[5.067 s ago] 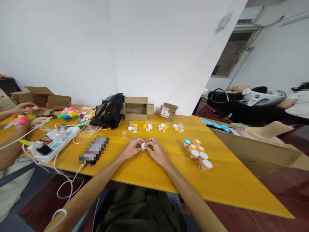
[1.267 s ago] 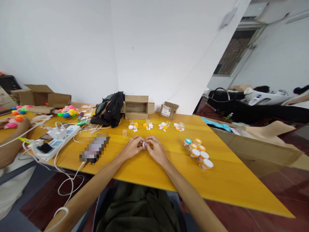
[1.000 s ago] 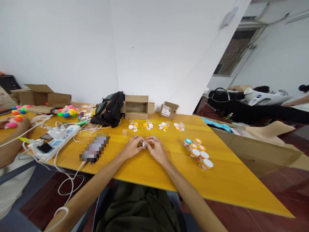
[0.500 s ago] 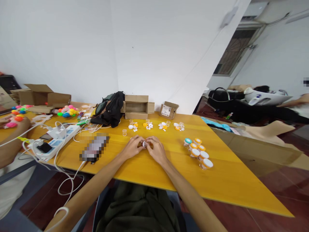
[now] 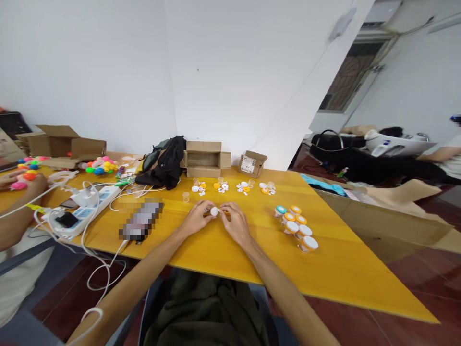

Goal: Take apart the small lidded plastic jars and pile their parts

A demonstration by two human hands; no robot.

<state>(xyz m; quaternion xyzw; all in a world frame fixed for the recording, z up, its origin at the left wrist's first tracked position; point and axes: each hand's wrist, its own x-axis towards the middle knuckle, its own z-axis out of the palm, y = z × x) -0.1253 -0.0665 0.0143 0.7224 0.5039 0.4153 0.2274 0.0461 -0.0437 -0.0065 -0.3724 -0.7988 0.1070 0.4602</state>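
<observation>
Above the near middle of the table, my left hand (image 5: 196, 218) pinches a small round white disc (image 5: 214, 211), its flat face turned toward me. My right hand (image 5: 236, 223) is close beside it, thumb and fingers drawn together near the disc's right edge; whatever they grip is too small to make out. Beyond my hands lie several small clusters of white and orange parts (image 5: 246, 189) with clear cups. One clear cup (image 5: 186, 197) stands alone, to the far left of my left hand.
On the right stand several clear jars with white, orange and teal lids (image 5: 304, 231). A phone (image 5: 141, 221) and a power strip (image 5: 86, 211) with cables are at left. Open cardboard boxes (image 5: 204, 171) and a black bag (image 5: 165, 163) line the back. Another person's hand (image 5: 34, 185) holds colourful balls.
The white disc has turned so its round face shows, where it was edge-on before. My fingers have parted slightly, the right hand shifting a little away from the left.
</observation>
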